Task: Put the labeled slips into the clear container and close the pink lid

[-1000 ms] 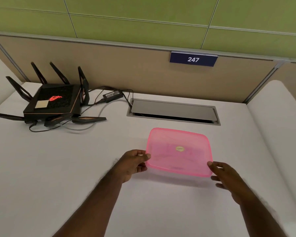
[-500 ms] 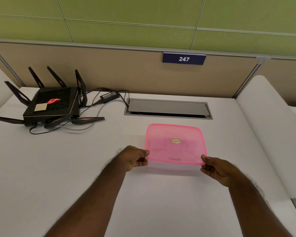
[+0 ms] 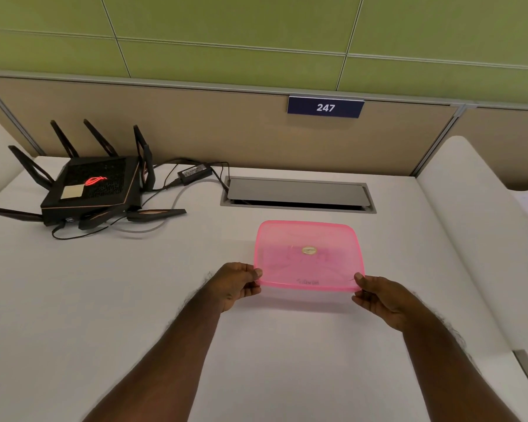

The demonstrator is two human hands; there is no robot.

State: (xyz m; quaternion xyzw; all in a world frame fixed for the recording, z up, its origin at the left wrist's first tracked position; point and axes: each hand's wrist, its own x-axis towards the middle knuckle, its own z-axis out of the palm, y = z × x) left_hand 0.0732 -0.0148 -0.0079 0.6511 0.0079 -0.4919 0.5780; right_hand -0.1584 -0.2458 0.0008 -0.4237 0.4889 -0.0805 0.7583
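I am observing the left hand (image 3: 237,284) and right hand (image 3: 378,296) pinching the pink lid's (image 3: 308,255) near corners, probably for sealing; the container beneath is sitting mid-desk (image 3: 73,300).

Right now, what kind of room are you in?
Probably an office, at a shared desk. The number sign on the divider, the cable hatch in the desk, and the router all suggest a numbered workstation.

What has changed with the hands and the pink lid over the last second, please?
The right hand, open beside the pink lid a second ago, has closed on its near right corner. The left hand keeps pinching the near left corner. The router has not moved.
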